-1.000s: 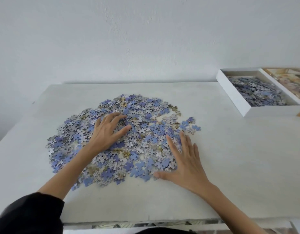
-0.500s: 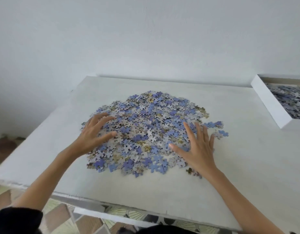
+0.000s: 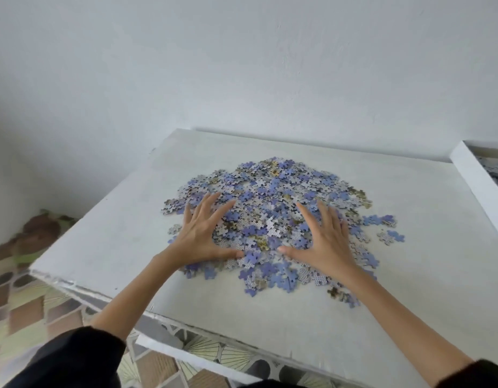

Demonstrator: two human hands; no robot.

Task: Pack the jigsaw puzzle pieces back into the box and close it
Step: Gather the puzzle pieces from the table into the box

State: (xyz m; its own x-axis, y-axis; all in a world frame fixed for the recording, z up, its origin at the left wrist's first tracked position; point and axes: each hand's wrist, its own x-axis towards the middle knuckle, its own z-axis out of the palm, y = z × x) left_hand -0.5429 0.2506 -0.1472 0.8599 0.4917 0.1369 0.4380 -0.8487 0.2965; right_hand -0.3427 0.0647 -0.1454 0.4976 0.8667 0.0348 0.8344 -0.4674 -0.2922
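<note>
Nearest, along the bare front strip of the white table (image 3: 298,326): only forearms reaching in from dark sleeves (image 3: 74,359).

Further in, bracketing the near side of the jigsaw puzzle pieces (image 3: 273,197) with the left hand (image 3: 198,236) and the right hand (image 3: 324,242), set apart, thumbs pointing toward each other. Probably placed this way to rake the loose spread inward into a tighter heap, easier to scoop up.

Both laid palm down, fingers straight and fanned wide, resting on the pieces. Pinching nothing, lifting nothing.

Just past the right hand, a thin scatter of stray pieces (image 3: 390,236) off the main heap, likely needing a sweep of its own.

Beyond the fingertips, the bulk of the heap, near the table's middle: mostly blue faces and pale patterned backs, loose as far as can be told.

Farthest, cut by the right frame edge, the open white box (image 3: 477,183), well apart from the heap, seemingly with some pieces already inside, though blurred. No sign of a lid. Judging by that, packing only partly done, with closing a long way off.
</note>
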